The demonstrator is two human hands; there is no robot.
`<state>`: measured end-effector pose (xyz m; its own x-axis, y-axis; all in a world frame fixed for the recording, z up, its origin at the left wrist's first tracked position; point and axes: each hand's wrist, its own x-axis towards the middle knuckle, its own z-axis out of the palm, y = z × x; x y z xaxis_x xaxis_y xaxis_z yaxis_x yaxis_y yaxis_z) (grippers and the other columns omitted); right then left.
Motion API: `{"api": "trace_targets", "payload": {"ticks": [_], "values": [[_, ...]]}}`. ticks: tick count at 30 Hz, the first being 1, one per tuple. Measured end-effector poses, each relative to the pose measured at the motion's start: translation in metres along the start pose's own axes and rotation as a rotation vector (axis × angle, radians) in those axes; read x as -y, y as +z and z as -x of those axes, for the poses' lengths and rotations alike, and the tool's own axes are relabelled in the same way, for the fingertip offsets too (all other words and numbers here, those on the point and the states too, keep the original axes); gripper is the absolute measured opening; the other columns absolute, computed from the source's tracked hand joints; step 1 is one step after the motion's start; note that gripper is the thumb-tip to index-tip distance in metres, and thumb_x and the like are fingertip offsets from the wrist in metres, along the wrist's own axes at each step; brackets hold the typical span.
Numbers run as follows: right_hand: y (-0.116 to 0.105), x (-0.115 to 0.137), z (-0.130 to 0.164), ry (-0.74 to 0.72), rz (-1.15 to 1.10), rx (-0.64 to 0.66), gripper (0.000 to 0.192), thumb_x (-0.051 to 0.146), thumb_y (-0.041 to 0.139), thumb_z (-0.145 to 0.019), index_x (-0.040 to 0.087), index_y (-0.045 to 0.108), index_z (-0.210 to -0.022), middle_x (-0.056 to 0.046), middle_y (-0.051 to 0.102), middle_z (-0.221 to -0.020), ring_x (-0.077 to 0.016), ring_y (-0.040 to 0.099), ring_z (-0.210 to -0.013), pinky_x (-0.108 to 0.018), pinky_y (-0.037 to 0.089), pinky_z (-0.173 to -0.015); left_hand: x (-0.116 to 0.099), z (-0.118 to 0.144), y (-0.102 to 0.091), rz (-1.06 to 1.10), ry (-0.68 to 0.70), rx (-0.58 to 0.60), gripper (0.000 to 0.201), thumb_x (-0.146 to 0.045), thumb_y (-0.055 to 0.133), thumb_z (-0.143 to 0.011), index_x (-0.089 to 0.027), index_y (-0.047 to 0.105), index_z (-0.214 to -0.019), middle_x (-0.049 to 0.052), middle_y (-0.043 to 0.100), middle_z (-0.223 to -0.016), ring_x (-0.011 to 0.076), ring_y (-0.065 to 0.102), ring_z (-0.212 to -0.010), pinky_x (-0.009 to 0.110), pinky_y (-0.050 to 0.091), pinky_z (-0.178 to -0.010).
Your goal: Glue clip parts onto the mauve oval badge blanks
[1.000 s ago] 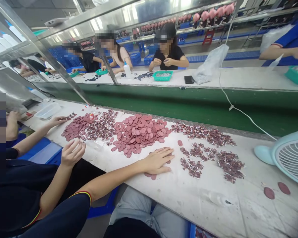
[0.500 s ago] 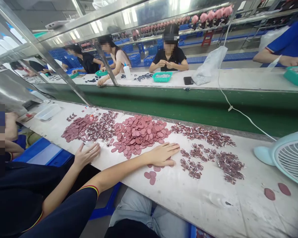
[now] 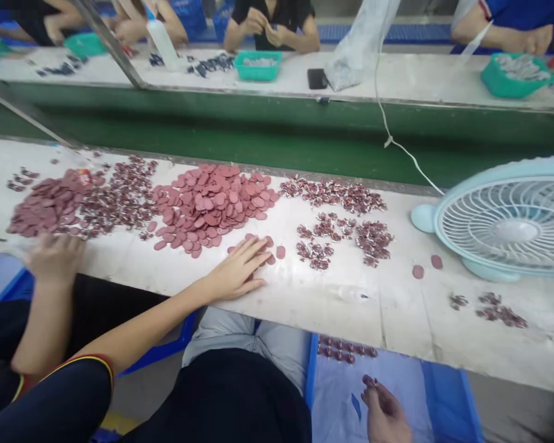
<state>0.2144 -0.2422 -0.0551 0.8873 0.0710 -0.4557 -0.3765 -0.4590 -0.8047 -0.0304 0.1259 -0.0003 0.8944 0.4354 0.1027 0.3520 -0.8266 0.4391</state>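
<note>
At six o'clock, low in the view, the person's right hand (image 3: pixel 384 411) is cut off by the bottom edge. Its fingertips (image 3: pixel 368 383) are pinched narrow on a small dark-red piece (image 3: pixel 364 379), too tiny to make out. The left hand is out of sight. The right hand hangs over a blue bin (image 3: pixel 445 394) lined with pale sheet. Inside the bin, at twelve o'clock from the hand, a short row of dark-red pieces (image 3: pixel 344 351) lies partly under the table edge.

On the white table (image 3: pixel 351 307), a co-worker's hand (image 3: pixel 239 272) lies flat on a few red discs (image 3: pixel 277 251). The co-worker's other hand (image 3: pixel 50 257), at nine o'clock, is blurred – its hold cannot be told. Beyond them lie the big heap of red discs (image 3: pixel 212 203), darker heaps at ten o'clock (image 3: pixel 50 203) and scattered clusters of printed pieces (image 3: pixel 341 224). At three o'clock stands a pale blue fan (image 3: pixel 508 215).

Past the green belt (image 3: pixel 258 132), on the far table, a teal tray (image 3: pixel 257 65) holds greyish bits. Another teal tray (image 3: pixel 508 77) at one o'clock holds pale parts – neither load is clear. A third tray (image 3: pixel 85 44) at eleven o'clock is half hidden by a metal strut. Other people's hands work behind the trays.
</note>
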Motion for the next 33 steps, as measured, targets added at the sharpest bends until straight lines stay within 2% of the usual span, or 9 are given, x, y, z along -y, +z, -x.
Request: {"api": "trace_targets", "payload": {"ticks": [2,6,10,13,16,20,26,29,33], "values": [[-0.011,-0.022,-0.017,-0.060,0.204,-0.022,0.047,0.071,0.077,-0.051,0.030,0.076,-0.072,0.007,0.071,-0.063,-0.0237,0.071,-0.060,-0.038,0.051,-0.051,-0.013,0.014,-0.005,0.009,-0.014,-0.044,0.058,-0.046,0.063,-0.103,-0.021,0.055,-0.155,0.020,0.049,-0.166,0.0370,0.047,-0.153,0.061,0.040,-0.127],[-0.008,-0.059,-0.048,-0.169,0.448,0.024,0.040,0.066,0.066,-0.066,0.030,0.079,-0.080,0.002,0.076,-0.073,-0.0272,0.075,-0.075,-0.042,0.057,-0.064,-0.031,0.043,-0.012,-0.024,-0.042,-0.100,0.033,-0.038,0.064,-0.103,-0.024,0.071,-0.133,0.013,0.068,-0.139,0.0292,0.067,-0.125,0.047,0.060,-0.104],[0.003,-0.091,-0.075,-0.218,0.638,0.085,0.049,0.065,0.050,-0.089,0.025,0.076,-0.098,0.002,0.076,-0.086,-0.0244,0.074,-0.093,-0.046,0.058,-0.084,-0.031,0.062,-0.014,-0.073,-0.173,-0.087,0.030,-0.035,0.062,-0.104,-0.022,0.072,-0.129,0.013,0.070,-0.129,0.0281,0.070,-0.118,0.044,0.063,-0.096],[0.004,-0.108,-0.089,-0.194,0.755,0.126,0.045,0.062,0.062,-0.094,0.021,0.072,-0.108,-0.003,0.076,-0.101,-0.0204,0.071,-0.096,-0.047,0.059,-0.095,-0.028,0.068,-0.015,-0.086,-0.248,-0.063,0.029,-0.036,0.060,-0.105,-0.022,0.074,-0.126,0.012,0.070,-0.129,0.0284,0.070,-0.117,0.044,0.063,-0.095],[0.003,-0.116,-0.095,-0.181,0.825,0.147,0.042,0.057,0.065,-0.095,0.020,0.070,-0.115,-0.004,0.077,-0.110,-0.0207,0.072,-0.102,-0.049,0.059,-0.100,-0.027,0.070,-0.014,-0.073,-0.293,-0.042,0.030,-0.040,0.058,-0.106,-0.024,0.076,-0.125,0.011,0.070,-0.130,0.0278,0.071,-0.116,0.042,0.064,-0.094],[0.004,-0.118,-0.094,-0.178,0.858,0.145,0.042,0.054,0.064,-0.097,0.020,0.069,-0.120,-0.006,0.076,-0.116,-0.0218,0.071,-0.109,-0.051,0.059,-0.102,-0.025,0.069,-0.014,-0.074,-0.298,-0.035,0.031,-0.040,0.056,-0.107,-0.025,0.076,-0.125,0.010,0.071,-0.128,0.0265,0.072,-0.115,0.040,0.064,-0.094],[0.006,-0.107,-0.089,-0.199,0.836,0.149,0.040,0.055,0.064,-0.097,0.019,0.070,-0.114,-0.005,0.077,-0.109,-0.0204,0.072,-0.101,-0.049,0.061,-0.098,-0.019,0.068,-0.016,-0.086,-0.278,-0.029,0.033,-0.042,0.054,-0.108,-0.026,0.078,-0.122,0.010,0.073,-0.125,0.0254,0.074,-0.111,0.039,0.065,-0.089],[0.002,-0.091,-0.083,-0.238,0.798,0.107,0.040,0.059,0.065,-0.092,0.021,0.072,-0.103,-0.003,0.079,-0.092,-0.0237,0.076,-0.092,-0.052,0.063,-0.092,-0.016,0.069,-0.013,-0.064,-0.285,-0.063,0.030,-0.040,0.055,-0.107,-0.028,0.079,-0.121,0.008,0.074,-0.125,0.0243,0.074,-0.110,0.038,0.065,-0.089],[-0.002,-0.052,-0.058,-0.319,0.710,0.029,0.027,0.068,0.061,-0.081,0.042,0.071,-0.082,0.007,0.073,-0.059,-0.0363,0.080,-0.070,-0.058,0.064,-0.068,-0.014,0.071,-0.006,-0.051,-0.263,-0.105,0.026,-0.031,0.056,-0.107,-0.027,0.079,-0.120,0.006,0.075,-0.126,0.0213,0.074,-0.111,0.034,0.064,-0.091]]}}
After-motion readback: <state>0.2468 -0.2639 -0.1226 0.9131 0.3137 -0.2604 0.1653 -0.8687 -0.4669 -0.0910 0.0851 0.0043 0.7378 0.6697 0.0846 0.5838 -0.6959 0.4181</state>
